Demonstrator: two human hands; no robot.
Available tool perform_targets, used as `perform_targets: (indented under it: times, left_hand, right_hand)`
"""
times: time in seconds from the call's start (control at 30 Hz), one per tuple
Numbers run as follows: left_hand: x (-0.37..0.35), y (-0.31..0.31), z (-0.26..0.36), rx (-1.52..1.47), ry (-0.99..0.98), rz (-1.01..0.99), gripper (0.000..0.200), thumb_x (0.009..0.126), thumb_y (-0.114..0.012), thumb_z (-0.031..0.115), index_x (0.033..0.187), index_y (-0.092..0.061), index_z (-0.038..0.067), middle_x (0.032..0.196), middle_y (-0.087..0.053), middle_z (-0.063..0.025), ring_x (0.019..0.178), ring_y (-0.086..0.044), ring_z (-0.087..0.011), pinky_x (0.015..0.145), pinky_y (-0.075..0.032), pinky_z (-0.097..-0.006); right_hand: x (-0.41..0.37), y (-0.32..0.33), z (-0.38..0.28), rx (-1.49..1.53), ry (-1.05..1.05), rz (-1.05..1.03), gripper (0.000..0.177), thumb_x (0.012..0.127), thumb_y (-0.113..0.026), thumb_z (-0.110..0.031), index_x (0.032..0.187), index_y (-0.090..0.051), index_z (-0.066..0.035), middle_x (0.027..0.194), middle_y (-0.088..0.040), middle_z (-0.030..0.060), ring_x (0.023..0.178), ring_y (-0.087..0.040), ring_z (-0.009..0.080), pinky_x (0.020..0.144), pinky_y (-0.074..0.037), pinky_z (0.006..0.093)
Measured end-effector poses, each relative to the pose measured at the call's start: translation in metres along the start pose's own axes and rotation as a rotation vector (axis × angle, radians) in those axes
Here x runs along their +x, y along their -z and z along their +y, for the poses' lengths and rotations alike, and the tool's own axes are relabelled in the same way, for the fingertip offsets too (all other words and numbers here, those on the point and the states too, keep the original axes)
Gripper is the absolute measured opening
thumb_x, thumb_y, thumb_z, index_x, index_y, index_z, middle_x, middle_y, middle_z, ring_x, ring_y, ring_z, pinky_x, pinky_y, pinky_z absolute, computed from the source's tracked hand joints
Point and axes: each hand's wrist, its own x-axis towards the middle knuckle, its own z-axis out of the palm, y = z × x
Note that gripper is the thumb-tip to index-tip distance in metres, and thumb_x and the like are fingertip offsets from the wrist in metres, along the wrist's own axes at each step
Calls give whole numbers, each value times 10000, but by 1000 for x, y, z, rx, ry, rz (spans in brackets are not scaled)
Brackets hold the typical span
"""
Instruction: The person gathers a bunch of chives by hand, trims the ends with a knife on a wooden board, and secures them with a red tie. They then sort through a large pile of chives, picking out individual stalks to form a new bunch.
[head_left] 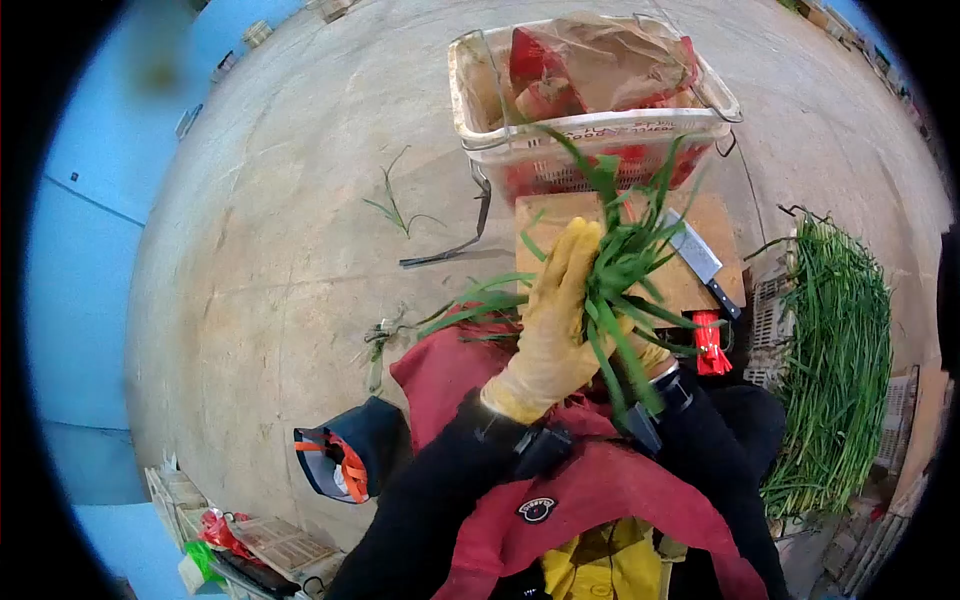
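A bunch of long, flat green leaves [622,262] stands up in front of my red apron [600,490], its tips fanning out. Against its left side lies my left hand [555,325], in a yellow glove, with the fingers stretched out and flat. My right hand [650,352], gloved too, is wrapped round the lower part of the bunch; leaves cover most of its fingers. Behind the bunch is a wooden board [690,285], with a cleaver [697,252] lying on its right side. Loose leaves [480,300] hang by my left wrist.
A white crate [590,135] with red-printed plastic stands beyond the board. To the right, a large heap of long greens [840,370] fills a basket. Red ties [711,345] lie below the cleaver. A dark bag [350,450] and stray leaves [398,205] are on the floor leftward.
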Motion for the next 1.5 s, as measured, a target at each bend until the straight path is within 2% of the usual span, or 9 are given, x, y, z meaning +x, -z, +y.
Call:
perform_targets:
  times: [0.37, 0.6, 0.9, 1.03, 1.1, 1.2, 1.3, 1.37, 1.5]
  left_hand:
    - [-70, 44, -49, -649, 969, -102, 249, 906, -577, 94, 1118, -621, -29, 1203, -611, -106, 1051, -581, -158, 916, -451, -298]
    - [-20, 19, -62, -929, 684, -237, 709, 822, -663, 58, 1413, -280, -19, 1223, -569, -79, 1136, -520, -155, 956, -422, -264]
    - [36, 0, -37, -723, 572, -363, 800, 640, -854, 148, 1320, -445, 47, 1276, -500, -54, 1162, -470, -190, 981, -410, -353]
    - [57, 3, -22, -517, 91, -130, 829, 680, -856, 169, 1378, -422, 64, 1287, -511, -56, 1112, -514, -178, 944, -454, -349]
    - [53, 15, -5, -798, 425, -211, 806, 703, -841, 151, 1386, -419, 69, 1302, -508, -55, 1126, -502, -163, 925, -469, -331]
    - [40, 3, -34, -632, 358, -269, 759, 707, -788, 74, 1381, -441, 60, 1351, -489, -66, 1230, -437, -185, 1026, -369, -336]
    - [44, -1, -68, -149, -30, -463, 728, 709, -758, 66, 1373, -459, 52, 1402, -461, -101, 1321, -374, -236, 1101, -294, -368]
    - [45, -5, -65, -374, 65, -468, 610, 749, -731, 80, 1316, -508, 44, 1381, -484, -107, 1307, -397, -244, 1092, -309, -385]
    - [48, -9, -48, -656, 260, -344, 276, 830, -667, 89, 1094, -647, 12, 1250, -590, -130, 1249, -472, -263, 1069, -341, -411]
  right_hand:
    - [8, 43, -31, 695, -168, 474, 266, 811, -652, 38, 1069, -612, -12, 959, -642, 27, 859, -610, 140, 774, -509, 289]
    - [3, 70, -41, 726, -186, 392, 378, 762, -657, 60, 1126, -578, -5, 987, -641, 43, 855, -615, 148, 766, -511, 292]
    - [36, 47, -75, 474, 63, 13, 468, 784, -652, 36, 1239, -544, 26, 1135, -615, 50, 1047, -555, 140, 879, -468, 289]
    - [57, 46, -90, 584, 169, -156, 430, 791, -611, 64, 1215, -565, 9, 1151, -620, 69, 1051, -554, 138, 901, -463, 295]
    - [66, 58, -86, 338, 144, -339, 381, 812, -619, 41, 1185, -584, -27, 1158, -613, 75, 1033, -555, 141, 893, -464, 299]
    - [89, 33, -11, 451, 203, -308, 294, 807, -661, -25, 1099, -619, -25, 1052, -651, 102, 980, -589, 207, 866, -476, 336]
    - [79, 43, -19, -670, 647, -190, 337, 779, -721, -191, 1071, -628, -52, 1052, -652, 96, 983, -594, 254, 858, -477, 358]
    - [77, 31, 6, 53, 263, -334, 371, 760, -734, -274, 1057, -636, -74, 1088, -635, 88, 1008, -582, 247, 861, -475, 359]
    - [66, 53, -23, -345, 498, -193, 424, 766, -748, -271, 1117, -612, -76, 1168, -601, 109, 1061, -562, 262, 874, -476, 354]
